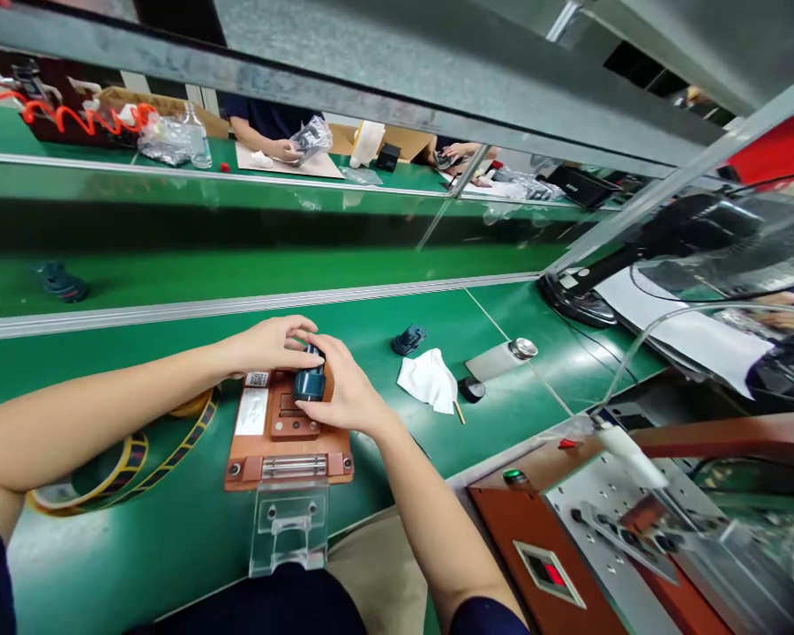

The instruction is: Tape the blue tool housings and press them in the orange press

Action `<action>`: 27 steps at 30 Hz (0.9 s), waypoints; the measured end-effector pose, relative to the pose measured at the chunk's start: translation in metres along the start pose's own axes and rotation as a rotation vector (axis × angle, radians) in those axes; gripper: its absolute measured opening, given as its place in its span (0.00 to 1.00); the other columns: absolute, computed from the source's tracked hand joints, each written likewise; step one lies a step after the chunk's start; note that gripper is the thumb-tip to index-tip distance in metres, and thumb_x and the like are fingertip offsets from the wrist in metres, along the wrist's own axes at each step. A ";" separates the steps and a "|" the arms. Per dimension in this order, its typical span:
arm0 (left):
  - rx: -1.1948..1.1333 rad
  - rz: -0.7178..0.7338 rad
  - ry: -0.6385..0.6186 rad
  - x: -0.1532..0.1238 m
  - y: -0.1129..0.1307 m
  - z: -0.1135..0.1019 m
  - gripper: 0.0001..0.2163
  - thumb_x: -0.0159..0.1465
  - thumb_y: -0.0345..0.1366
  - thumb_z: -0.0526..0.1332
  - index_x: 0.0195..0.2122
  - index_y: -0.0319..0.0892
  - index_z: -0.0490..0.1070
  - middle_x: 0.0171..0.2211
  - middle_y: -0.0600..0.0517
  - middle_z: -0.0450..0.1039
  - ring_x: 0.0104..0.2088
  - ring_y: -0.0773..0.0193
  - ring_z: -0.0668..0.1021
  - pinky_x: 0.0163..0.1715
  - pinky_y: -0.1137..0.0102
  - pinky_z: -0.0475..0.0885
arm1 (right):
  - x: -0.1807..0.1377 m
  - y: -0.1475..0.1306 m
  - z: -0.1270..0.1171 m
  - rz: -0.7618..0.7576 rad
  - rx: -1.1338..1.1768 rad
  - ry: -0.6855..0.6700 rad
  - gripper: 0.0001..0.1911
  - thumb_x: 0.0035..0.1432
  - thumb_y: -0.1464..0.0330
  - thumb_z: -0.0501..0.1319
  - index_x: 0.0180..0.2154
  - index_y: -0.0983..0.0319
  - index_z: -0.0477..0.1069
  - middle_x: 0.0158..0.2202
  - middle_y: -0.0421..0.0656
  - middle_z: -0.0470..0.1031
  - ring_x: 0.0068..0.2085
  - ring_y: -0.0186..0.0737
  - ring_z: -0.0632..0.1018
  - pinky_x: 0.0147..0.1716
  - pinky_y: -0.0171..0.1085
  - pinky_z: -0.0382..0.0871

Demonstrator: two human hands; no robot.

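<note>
A dark blue-green, rounded plastic part (310,384) is held over the reddish-brown fixture (337,439) on the green bench. My right hand (349,390) grips it from the right, thumb low and fingers curled over its top. From the left and above, my left hand (271,344) reaches in with its fingertips against the part's upper end. The fingers cover much of that end. A clear hinged plate (289,534) lies folded down at the fixture's near edge. A white label with a printed code is on the fixture's left side.
Right of my hands are a similar dark part (408,339), a white cloth (429,379), a metal-capped bottle (503,357) and a round black cap (472,389). A yellow-edged label strip (189,450) curls at left. A brown machine (535,529) stands at right. Co-workers' hands (283,150) show beyond the rail.
</note>
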State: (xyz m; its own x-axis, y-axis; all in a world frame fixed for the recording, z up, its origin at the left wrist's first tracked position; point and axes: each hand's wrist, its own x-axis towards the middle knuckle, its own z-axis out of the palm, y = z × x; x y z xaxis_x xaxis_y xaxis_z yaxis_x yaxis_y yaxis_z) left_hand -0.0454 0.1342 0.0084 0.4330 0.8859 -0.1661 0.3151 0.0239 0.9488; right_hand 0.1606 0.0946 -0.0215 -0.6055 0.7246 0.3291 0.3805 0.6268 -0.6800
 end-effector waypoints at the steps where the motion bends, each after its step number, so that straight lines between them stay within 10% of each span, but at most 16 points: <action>1: 0.008 0.001 0.039 -0.010 -0.002 -0.008 0.30 0.48 0.48 0.75 0.50 0.40 0.74 0.48 0.43 0.78 0.48 0.50 0.80 0.48 0.59 0.76 | 0.001 0.001 0.005 0.009 0.005 -0.041 0.49 0.49 0.62 0.72 0.67 0.61 0.54 0.64 0.55 0.63 0.65 0.56 0.64 0.66 0.55 0.60; 8: 0.150 -0.130 0.067 -0.120 -0.003 -0.041 0.19 0.61 0.54 0.66 0.45 0.46 0.77 0.44 0.48 0.80 0.44 0.54 0.81 0.46 0.65 0.76 | 0.000 0.018 0.018 0.008 -0.002 -0.238 0.49 0.48 0.53 0.74 0.67 0.59 0.59 0.64 0.53 0.64 0.65 0.58 0.63 0.66 0.60 0.55; 14: -0.015 -0.318 -0.178 -0.209 -0.041 0.013 0.15 0.66 0.52 0.64 0.48 0.50 0.77 0.47 0.48 0.77 0.46 0.56 0.79 0.48 0.66 0.75 | -0.019 0.031 0.032 0.038 0.073 -0.294 0.55 0.54 0.41 0.66 0.73 0.56 0.46 0.75 0.50 0.44 0.75 0.58 0.42 0.71 0.60 0.42; 17: -0.284 -0.298 -0.277 -0.223 -0.064 0.063 0.23 0.64 0.50 0.67 0.59 0.52 0.72 0.59 0.47 0.70 0.56 0.53 0.75 0.57 0.60 0.71 | -0.025 0.029 0.037 0.033 0.099 -0.149 0.45 0.61 0.43 0.61 0.71 0.56 0.54 0.73 0.50 0.51 0.74 0.55 0.49 0.71 0.58 0.46; 20: -0.514 -0.282 -0.260 -0.223 -0.070 0.094 0.21 0.63 0.48 0.69 0.54 0.46 0.75 0.51 0.43 0.76 0.52 0.53 0.78 0.56 0.60 0.72 | -0.037 0.026 0.031 0.111 0.080 0.104 0.30 0.66 0.51 0.59 0.64 0.56 0.66 0.66 0.50 0.66 0.68 0.50 0.65 0.68 0.54 0.57; 27: -0.851 -0.074 -0.083 -0.202 -0.015 0.070 0.28 0.69 0.50 0.61 0.68 0.46 0.61 0.59 0.35 0.70 0.53 0.47 0.78 0.43 0.63 0.78 | -0.118 0.047 0.008 0.288 -0.165 0.503 0.13 0.68 0.60 0.57 0.44 0.58 0.79 0.45 0.49 0.79 0.49 0.48 0.78 0.52 0.49 0.72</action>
State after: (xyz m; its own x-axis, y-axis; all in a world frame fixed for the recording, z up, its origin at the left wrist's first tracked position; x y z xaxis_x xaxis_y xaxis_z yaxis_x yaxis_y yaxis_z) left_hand -0.0786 -0.0770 0.0086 0.5075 0.8321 -0.2236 -0.3810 0.4494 0.8080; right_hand 0.2446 0.0364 -0.0977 -0.0724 0.8931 0.4439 0.6076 0.3925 -0.6905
